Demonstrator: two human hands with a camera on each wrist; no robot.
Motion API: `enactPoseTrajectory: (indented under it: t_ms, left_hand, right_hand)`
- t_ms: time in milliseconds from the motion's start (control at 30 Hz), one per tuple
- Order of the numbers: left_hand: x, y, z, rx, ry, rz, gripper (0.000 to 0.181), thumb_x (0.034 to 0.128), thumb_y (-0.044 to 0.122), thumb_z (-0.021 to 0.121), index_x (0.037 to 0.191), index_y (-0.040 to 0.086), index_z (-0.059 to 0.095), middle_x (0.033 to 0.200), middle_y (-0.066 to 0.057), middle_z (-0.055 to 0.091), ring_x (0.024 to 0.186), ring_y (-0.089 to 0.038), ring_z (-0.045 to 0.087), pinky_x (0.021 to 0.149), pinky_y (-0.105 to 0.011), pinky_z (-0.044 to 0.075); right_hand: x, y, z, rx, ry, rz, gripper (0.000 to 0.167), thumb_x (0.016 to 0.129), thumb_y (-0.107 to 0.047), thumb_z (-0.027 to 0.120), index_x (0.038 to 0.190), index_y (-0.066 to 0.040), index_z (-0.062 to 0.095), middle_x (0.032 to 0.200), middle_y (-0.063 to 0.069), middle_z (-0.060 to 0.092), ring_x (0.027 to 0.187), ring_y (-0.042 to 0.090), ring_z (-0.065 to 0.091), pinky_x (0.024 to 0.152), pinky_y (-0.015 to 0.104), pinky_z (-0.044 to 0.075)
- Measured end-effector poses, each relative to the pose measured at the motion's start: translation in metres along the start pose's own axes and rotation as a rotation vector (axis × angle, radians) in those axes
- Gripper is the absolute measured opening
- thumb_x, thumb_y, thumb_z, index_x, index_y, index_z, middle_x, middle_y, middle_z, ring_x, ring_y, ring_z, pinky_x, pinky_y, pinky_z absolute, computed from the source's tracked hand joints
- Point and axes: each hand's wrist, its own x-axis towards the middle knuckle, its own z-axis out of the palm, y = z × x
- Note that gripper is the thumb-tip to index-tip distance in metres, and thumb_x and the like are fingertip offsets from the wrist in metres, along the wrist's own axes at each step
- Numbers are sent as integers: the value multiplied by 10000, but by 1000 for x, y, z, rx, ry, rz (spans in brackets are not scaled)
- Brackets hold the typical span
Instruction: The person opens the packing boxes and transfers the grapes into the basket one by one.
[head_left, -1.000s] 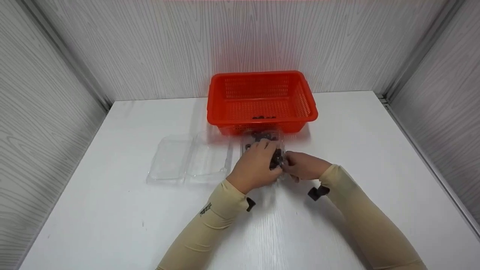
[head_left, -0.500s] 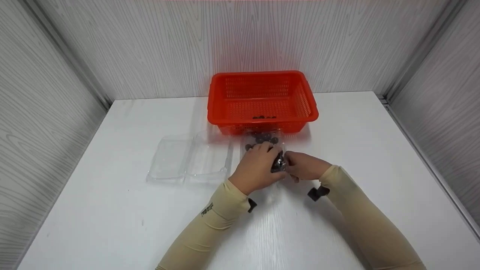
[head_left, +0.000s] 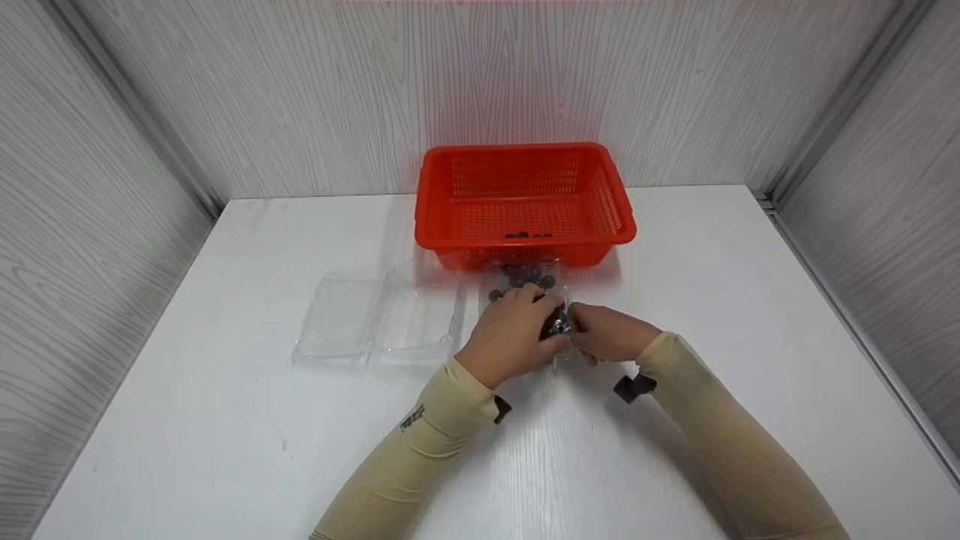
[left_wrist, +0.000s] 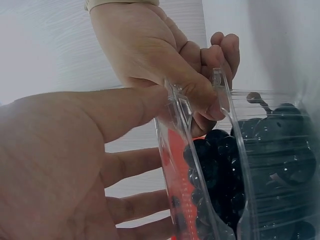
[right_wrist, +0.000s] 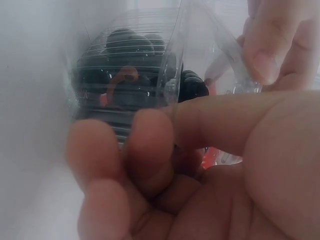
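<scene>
A transparent plastic clamshell box (left_wrist: 280, 165) of dark grapes (head_left: 525, 277) stands in front of the red basket. Its lid is partly raised, with a narrow gap to the base in the left wrist view. My left hand (head_left: 510, 334) holds the lid (right_wrist: 200, 30) from above, thumb at its front edge and fingers across its top. On the box's right side, my right hand (head_left: 611, 332) pinches the rim; its thumb (left_wrist: 200, 95) sits by the gap between lid and base. A grape stem (left_wrist: 255, 97) shows through the ribbed wall. The left fingertips are partly hidden.
The red perforated basket (head_left: 525, 241) stands at the table's back edge with several dark grapes inside. Another transparent clamshell box (head_left: 341, 315) lies opened flat to the left. Wood-grain panels (head_left: 315, 90) enclose the white table (head_left: 225, 420).
My left hand and the lid shift slightly, and the grapes near the basket show more plainly than a second ago. The right hand stays almost still.
</scene>
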Motion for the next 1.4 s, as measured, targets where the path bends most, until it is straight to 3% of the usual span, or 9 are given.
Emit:
enactPoseTrajectory:
  t_ms: [167,433,800,900,1000,1133,1200,1400]
  left_hand:
    - [0,0,1,11,13,-3,456,1024,440,615,1389,171,654,1321,-98,637,1202,-303,617,1016,-449,519]
    - [1,1,2,21,19,-14,416,1030,375,628,1404,197,661,1301,-86,651,1180,-281,631,1000,-442,534]
    - [-2,2,0,48,49,22,375,1045,322,595,1382,178,672,1276,-94,664,1143,-281,647,978,-431,546]
    - [-2,3,-1,13,44,23,403,1054,394,571,1376,172,667,1294,-90,653,1181,-274,629,1013,-433,526]
    - [-2,5,-2,-40,31,29,546,1012,509,611,1446,178,602,1424,-100,582,1345,-282,539,1128,-447,445]
    - [-3,8,-4,-75,39,73,797,913,542,740,1572,205,443,1594,-121,414,1499,-309,371,1204,-493,339]
    - [-4,10,-5,-74,58,97,841,893,507,780,1593,235,404,1614,-120,381,1494,-311,375,1191,-498,358]
    - [-2,15,-9,21,111,209,641,942,280,748,1535,314,509,1630,-140,368,1510,-348,347,1196,-510,345]
  right_hand:
    - [1,2,1,-34,11,-16,55,1030,-92,490,1019,-89,544,674,22,558,597,167,531,641,336,458]
    - [1,2,2,-49,21,-10,67,1031,-97,493,1053,-88,555,676,20,565,596,162,533,637,337,462]
    - [-2,-1,0,-93,53,7,53,989,-94,520,973,-82,569,669,15,554,593,155,514,597,319,437]
    - [-2,0,-1,-108,47,16,64,978,-99,528,983,-78,588,679,29,565,592,165,523,588,325,445]
    - [-3,1,-3,-177,82,30,86,963,-132,596,1010,-71,634,754,39,606,667,190,540,652,360,468]
    - [-4,3,-5,-258,129,45,142,945,-167,669,1045,-66,682,846,45,639,778,228,548,757,413,478]
    - [-4,3,-5,-261,133,48,171,938,-182,681,1063,-66,693,858,51,652,792,237,557,774,424,484]
    - [-6,2,-7,-231,129,41,355,936,-196,654,1268,-72,673,796,43,639,686,206,544,674,369,473]
